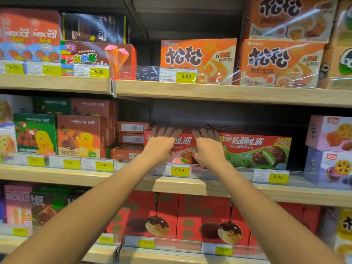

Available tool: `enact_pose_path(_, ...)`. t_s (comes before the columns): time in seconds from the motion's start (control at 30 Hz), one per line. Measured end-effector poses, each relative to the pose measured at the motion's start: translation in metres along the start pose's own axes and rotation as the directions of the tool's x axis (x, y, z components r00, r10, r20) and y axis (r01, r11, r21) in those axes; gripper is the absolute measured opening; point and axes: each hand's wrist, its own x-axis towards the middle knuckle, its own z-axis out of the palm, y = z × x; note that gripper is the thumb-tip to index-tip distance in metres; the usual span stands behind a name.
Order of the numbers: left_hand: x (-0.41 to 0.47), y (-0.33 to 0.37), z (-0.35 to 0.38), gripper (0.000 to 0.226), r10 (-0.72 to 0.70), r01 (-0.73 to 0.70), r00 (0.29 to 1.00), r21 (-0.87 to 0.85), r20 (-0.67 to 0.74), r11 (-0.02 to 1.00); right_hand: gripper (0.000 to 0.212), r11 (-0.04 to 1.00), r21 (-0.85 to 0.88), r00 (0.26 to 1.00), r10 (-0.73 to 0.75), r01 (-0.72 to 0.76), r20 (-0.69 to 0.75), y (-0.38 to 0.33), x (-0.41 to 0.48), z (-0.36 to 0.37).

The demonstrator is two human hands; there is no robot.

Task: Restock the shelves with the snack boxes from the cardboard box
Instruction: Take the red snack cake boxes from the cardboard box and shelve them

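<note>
From over the person's shoulder, both hands were on the red snack box on the middle shelf. The left hand and right hand had their fingers laid flat and close together over its top edge, apparently to square it beside the green-filling box. The cardboard box was out of sight.

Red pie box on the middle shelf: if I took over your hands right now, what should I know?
Left hand: open, fingers flat over the top of the red pie box.
Right hand: open, same, further right along the top.
The box seems set on the middle shelf, beside the green pie box.
Done: this box looks placed.
Left: let go and fetch more. The cardboard box is out of view, so I cannot tell how many remain.
</note>
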Motion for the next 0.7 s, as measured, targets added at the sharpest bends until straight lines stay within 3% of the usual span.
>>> enact_pose_path(0.17,0.008,-0.004,0.002,0.077,0.026,-0.026,1.000,0.009,-0.012,1.000,0.065,1.000,-0.005,1.000,-0.004,0.004,0.000,0.002,0.005,0.005)
enact_pose_path(0.7,0.039,-0.008,0.017,0.076,-0.037,0.036,0.995,0.009,0.096,0.999,0.060,0.998,-0.068,0.999,0.017,-0.014,0.050,0.007,0.039,0.023)
